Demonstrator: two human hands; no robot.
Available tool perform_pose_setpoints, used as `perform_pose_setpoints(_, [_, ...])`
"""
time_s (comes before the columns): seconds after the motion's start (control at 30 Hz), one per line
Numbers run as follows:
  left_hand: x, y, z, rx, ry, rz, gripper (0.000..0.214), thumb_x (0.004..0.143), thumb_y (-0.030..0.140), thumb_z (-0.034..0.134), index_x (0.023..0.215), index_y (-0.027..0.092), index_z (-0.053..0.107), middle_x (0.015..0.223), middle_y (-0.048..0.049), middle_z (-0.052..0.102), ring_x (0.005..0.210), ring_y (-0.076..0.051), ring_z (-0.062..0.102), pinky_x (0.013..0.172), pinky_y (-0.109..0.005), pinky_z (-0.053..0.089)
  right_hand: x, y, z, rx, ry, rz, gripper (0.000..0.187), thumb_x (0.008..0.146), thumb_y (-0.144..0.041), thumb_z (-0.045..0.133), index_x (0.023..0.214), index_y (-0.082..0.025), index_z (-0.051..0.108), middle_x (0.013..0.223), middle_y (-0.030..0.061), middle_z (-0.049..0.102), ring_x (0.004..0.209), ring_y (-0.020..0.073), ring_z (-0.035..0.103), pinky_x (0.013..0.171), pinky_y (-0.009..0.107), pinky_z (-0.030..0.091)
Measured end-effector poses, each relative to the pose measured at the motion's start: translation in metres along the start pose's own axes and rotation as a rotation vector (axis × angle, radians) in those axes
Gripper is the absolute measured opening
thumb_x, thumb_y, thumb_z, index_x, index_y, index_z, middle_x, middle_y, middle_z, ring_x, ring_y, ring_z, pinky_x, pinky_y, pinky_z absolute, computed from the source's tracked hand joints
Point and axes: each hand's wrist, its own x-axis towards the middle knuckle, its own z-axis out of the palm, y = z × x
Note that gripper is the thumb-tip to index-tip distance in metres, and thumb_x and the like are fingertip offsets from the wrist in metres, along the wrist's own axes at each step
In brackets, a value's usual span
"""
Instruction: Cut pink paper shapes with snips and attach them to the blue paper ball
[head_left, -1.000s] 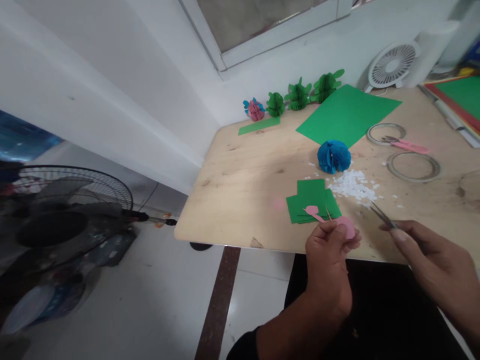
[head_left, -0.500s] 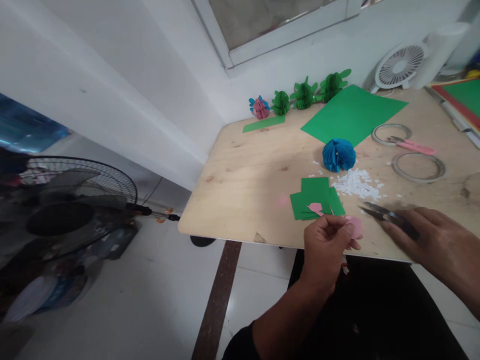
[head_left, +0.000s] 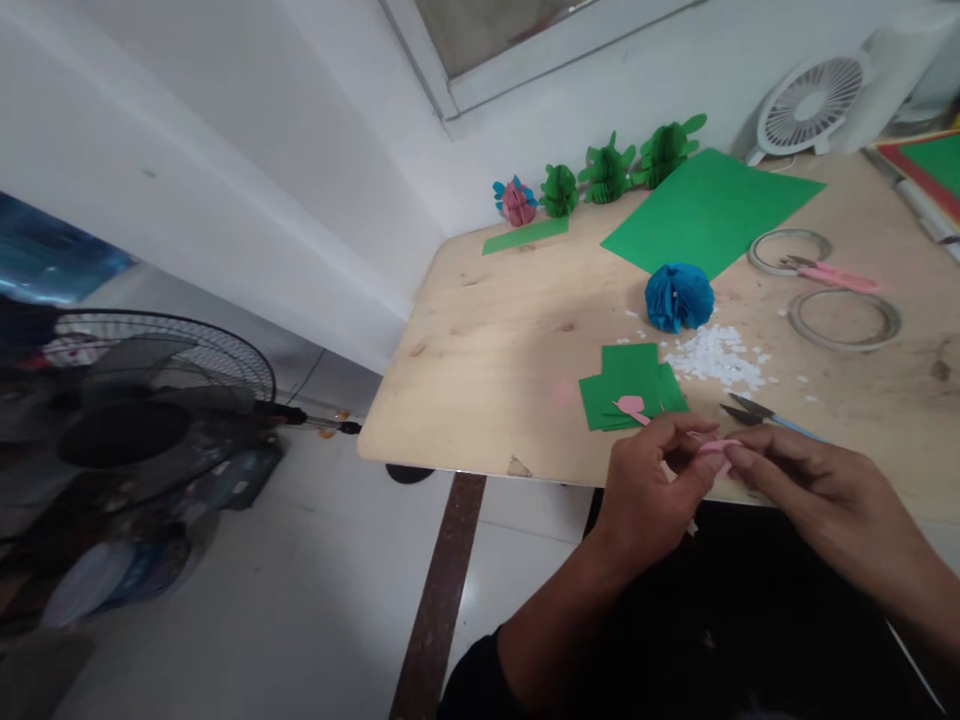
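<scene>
And the scissors (head_left: 759,408) are down! A second ago they were in the right hand (head_left: 810,480); now they lie on the worktop (head_left: 480,370) just beyond it, blades apart. That frees the right hand, and in it comes to join the left hand (head_left: 660,470). The hands are together now, thumbs and fingertips pinching the pink paper piece (head_left: 718,447) between them, right at the worktop's near edge. It showed its flat face before; now it looks nearly edge-on, bent or simply turned, I can't tell which under those fingers. So cutting looks paused, and this reads as two-handed paper shaping.

Just beyond the left hand, a pink scrap (head_left: 630,404) rests on the green paper squares (head_left: 628,365). Ahead of both hands, white paper bits (head_left: 716,358) lie scattered, with the blue paper ball (head_left: 679,298) sitting behind them, untouched.
</scene>
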Motion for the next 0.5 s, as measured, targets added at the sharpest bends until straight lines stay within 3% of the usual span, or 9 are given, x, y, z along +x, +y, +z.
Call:
perform_pose_setpoints(0.17, [-0.002, -0.007, 0.000, -0.128, 0.026, -0.116, 0.021, 0.079, 0.025, 0.068, 0.098, 0.016, 0.070, 0.077, -0.0038, 0.070, 0.065, -0.013, 0.063, 0.064, -0.027, 0.052, -0.003, 0.012, 0.011, 0.353, 0.068, 0.289, 0.040, 0.069, -0.061, 0.068, 0.081, -0.024, 0.069, 0.073, 0.0013, 0.064, 0.068, 0.0143, 0.058, 0.061, 0.026, 0.047])
perform_pose_setpoints(0.23, [-0.003, -0.010, 0.001, -0.227, 0.032, -0.164, 0.020, 0.079, 0.025, 0.068, 0.097, 0.015, 0.070, 0.075, -0.0033, 0.070, 0.063, -0.012, 0.063, 0.063, -0.026, 0.053, -0.006, 0.018, 0.017, 0.439, 0.072, 0.320, 0.039, 0.071, -0.059, 0.068, 0.086, -0.024, 0.069, 0.078, 0.0014, 0.065, 0.070, 0.0135, 0.057, 0.065, 0.026, 0.047])
perform_pose_setpoints(0.4, [-0.003, -0.008, 0.004, -0.363, 0.074, -0.187, 0.017, 0.077, 0.030, 0.073, 0.085, 0.015, 0.070, 0.096, -0.0083, 0.074, 0.062, -0.009, 0.062, 0.067, -0.026, 0.053, -0.007, 0.017, 0.027, 0.644, 0.055, 0.378, 0.036, 0.068, -0.057, 0.072, 0.084, -0.024, 0.068, 0.079, 0.0016, 0.064, 0.071, 0.0132, 0.054, 0.065, 0.027, 0.048])
perform_pose_setpoints(0.5, [-0.003, -0.006, 0.004, -0.367, 0.101, -0.208, 0.019, 0.076, 0.033, 0.075, 0.083, 0.016, 0.071, 0.087, -0.0067, 0.074, 0.061, -0.010, 0.062, 0.068, -0.028, 0.054, -0.005, 0.009, 0.028, 0.706, 0.066, 0.396, 0.034, 0.064, -0.054, 0.076, 0.078, -0.023, 0.068, 0.076, 0.0015, 0.062, 0.068, 0.0126, 0.052, 0.060, 0.025, 0.046])
